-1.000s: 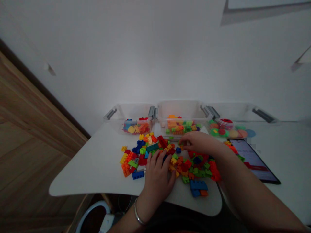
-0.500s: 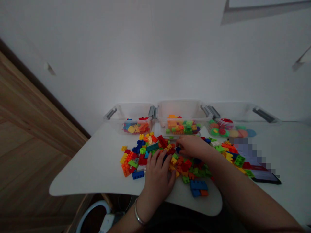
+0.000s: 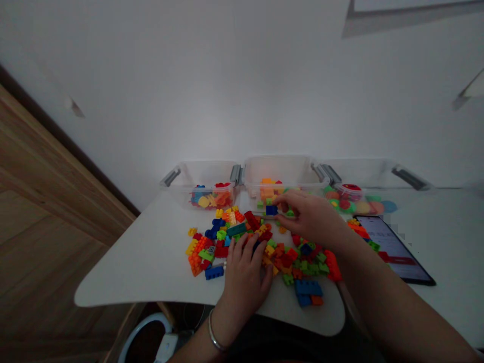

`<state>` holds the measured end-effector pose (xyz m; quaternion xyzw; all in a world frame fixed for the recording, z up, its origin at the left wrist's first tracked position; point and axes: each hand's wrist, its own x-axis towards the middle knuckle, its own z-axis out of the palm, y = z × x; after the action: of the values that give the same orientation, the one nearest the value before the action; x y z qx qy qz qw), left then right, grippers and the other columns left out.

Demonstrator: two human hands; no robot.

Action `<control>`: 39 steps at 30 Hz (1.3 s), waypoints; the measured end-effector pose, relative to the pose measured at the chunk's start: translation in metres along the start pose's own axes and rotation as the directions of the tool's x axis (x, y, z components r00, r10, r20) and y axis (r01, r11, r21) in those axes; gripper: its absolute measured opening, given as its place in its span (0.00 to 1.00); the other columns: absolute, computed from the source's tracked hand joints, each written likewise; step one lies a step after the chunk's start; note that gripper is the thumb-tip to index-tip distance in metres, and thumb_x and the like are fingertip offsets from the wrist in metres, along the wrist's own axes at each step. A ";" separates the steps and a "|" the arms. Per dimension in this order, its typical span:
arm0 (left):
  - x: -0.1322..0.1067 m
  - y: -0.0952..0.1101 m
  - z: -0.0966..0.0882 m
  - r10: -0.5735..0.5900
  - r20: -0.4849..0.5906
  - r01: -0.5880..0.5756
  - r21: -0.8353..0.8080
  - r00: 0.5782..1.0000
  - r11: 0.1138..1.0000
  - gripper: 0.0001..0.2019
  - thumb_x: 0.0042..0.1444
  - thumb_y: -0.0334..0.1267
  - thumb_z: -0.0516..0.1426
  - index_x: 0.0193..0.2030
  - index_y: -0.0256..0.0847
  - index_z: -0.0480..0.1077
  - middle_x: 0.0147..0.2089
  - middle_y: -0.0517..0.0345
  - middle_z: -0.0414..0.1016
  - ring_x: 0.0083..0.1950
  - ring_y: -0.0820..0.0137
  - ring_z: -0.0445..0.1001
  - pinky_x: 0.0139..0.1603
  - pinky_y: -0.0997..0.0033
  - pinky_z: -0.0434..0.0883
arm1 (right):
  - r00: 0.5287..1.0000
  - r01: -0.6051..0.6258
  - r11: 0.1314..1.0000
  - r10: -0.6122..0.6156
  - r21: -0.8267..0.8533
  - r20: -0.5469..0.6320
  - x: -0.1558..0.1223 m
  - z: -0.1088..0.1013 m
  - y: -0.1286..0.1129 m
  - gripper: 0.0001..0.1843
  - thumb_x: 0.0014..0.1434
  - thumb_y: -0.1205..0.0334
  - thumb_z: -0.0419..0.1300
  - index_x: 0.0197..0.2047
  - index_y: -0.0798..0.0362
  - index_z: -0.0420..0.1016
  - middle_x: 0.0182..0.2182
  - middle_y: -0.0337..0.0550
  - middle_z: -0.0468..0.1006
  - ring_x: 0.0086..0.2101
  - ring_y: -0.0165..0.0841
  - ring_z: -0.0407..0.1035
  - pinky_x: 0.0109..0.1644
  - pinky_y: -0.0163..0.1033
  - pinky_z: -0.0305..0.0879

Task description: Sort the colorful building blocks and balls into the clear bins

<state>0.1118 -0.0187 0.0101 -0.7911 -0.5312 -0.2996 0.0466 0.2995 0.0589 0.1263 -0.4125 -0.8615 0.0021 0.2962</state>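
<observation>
Between the thumb and fingers of my right hand (image 3: 302,214) is a dark blue building block (image 3: 271,209), held up in front of the middle clear bin (image 3: 282,166). My left hand (image 3: 247,269) lies with its fingers spread on the heap of coloured building blocks, covering some of them. Left of that hand lie an orange block (image 3: 195,264) and a blue block (image 3: 214,273). A joined blue piece (image 3: 309,288) with an orange part rests near the table's front edge. Several green blocks (image 3: 312,267) sit under my right forearm.
Beside the middle bin stand a left clear bin (image 3: 206,171) and a right clear bin (image 3: 366,174), all with coloured pieces inside. A tablet or phone (image 3: 401,257) lies at the right of the white table (image 3: 128,272), with blocks against it. A wall rises behind.
My right hand has lifted from the heap, moving up with the dark blue block now plainly visible in its fingers. My left hand has stayed in place.
</observation>
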 end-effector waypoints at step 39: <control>0.000 0.001 -0.001 -0.009 0.011 0.009 0.006 1.000 1.000 0.21 0.58 0.37 0.56 0.59 0.42 0.69 0.62 0.51 0.70 0.65 0.52 0.62 0.65 0.37 0.59 | 0.876 -0.302 0.948 0.236 -0.097 -0.421 0.003 0.010 0.067 0.14 0.61 0.54 0.56 0.41 0.51 0.80 0.39 0.48 0.80 0.44 0.42 0.70 0.53 0.50 0.62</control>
<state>0.1125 -0.0190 0.0111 -0.7903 -0.5358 -0.2940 0.0446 0.3404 0.1080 0.1030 -0.5423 -0.7130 -0.1108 0.4304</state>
